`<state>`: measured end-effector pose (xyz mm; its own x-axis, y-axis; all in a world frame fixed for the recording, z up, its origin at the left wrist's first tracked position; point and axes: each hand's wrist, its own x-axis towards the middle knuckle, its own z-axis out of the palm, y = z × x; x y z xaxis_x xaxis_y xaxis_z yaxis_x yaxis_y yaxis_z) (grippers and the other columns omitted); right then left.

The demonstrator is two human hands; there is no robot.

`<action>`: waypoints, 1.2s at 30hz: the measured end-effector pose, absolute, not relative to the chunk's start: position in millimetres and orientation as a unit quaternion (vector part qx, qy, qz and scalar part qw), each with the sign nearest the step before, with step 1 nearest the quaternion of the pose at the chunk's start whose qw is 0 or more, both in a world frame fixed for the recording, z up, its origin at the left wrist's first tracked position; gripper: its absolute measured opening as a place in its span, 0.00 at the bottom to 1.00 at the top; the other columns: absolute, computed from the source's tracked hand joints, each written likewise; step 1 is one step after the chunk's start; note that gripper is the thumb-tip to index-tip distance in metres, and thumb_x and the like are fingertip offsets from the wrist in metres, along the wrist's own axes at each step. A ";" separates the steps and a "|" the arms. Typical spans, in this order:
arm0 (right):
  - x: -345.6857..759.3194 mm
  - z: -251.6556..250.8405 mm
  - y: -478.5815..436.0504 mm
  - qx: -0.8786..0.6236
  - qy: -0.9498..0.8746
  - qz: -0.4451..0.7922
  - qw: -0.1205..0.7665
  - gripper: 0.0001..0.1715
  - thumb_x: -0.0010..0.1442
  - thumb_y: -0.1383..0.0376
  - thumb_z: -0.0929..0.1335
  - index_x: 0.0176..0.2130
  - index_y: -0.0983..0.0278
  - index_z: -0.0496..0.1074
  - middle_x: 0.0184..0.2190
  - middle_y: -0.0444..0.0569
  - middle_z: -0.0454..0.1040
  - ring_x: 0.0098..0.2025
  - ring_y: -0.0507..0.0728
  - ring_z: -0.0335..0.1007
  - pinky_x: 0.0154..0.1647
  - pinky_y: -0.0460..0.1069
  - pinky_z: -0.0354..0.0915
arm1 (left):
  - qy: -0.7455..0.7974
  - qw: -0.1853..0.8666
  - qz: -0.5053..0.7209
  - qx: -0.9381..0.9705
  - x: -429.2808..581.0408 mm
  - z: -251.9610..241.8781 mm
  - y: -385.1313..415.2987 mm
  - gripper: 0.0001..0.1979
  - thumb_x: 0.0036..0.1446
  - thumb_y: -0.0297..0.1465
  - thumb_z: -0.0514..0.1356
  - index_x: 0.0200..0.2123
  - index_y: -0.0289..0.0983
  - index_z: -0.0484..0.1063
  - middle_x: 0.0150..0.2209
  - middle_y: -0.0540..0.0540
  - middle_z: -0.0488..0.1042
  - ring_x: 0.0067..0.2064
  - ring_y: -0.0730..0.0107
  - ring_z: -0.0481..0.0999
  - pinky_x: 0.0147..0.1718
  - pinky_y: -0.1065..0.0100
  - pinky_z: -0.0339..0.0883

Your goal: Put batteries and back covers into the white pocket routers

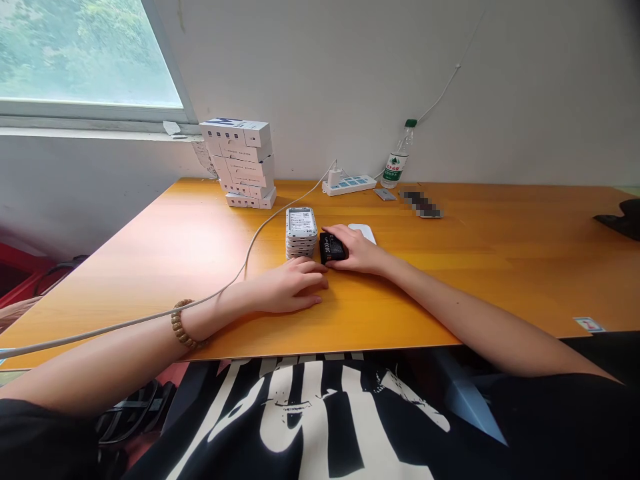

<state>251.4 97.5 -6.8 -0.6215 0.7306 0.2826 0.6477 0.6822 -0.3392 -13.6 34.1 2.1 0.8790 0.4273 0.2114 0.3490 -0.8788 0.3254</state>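
Observation:
My right hand [357, 253] is closed round a small black device [332, 248] that lies on the orange table [150, 267]. Just left of it stands a stack of several white devices [301, 232] with labels on top. My left hand [287, 287] rests flat on the table in front of that stack, fingers stretched out and holding nothing. A bead bracelet [181, 325] sits on my left wrist. A white flat object [363, 231] lies right behind my right hand.
A pile of white boxes [243, 162] stands at the back by the window. A white power strip [349, 184] and a water bottle [399, 158] are against the wall. A white cable [235, 273] runs across the table's left half. A black object [623, 219] lies at the far right.

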 end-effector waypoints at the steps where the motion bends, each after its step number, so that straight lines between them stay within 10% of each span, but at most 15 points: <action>1: 251.5 -7.1 97.6 -0.385 -0.895 0.101 0.200 0.47 0.58 0.52 0.75 0.70 0.62 0.62 0.65 0.64 0.70 0.66 0.75 0.67 0.65 0.70 0.61 | 0.201 0.141 0.142 0.959 -13.7 1.8 34.4 0.13 0.71 0.36 0.58 0.53 0.40 0.76 0.62 0.36 0.73 0.61 0.48 0.73 0.62 0.49 0.69; 36: 259.3 -2.3 101.3 -0.403 -0.881 0.153 0.195 0.48 0.60 0.47 0.75 0.70 0.64 0.64 0.64 0.63 0.70 0.65 0.74 0.68 0.68 0.69 0.61 | 0.217 0.143 0.129 0.957 -13.9 3.5 31.9 0.12 0.71 0.36 0.59 0.52 0.39 0.76 0.63 0.35 0.71 0.62 0.46 0.73 0.62 0.48 0.69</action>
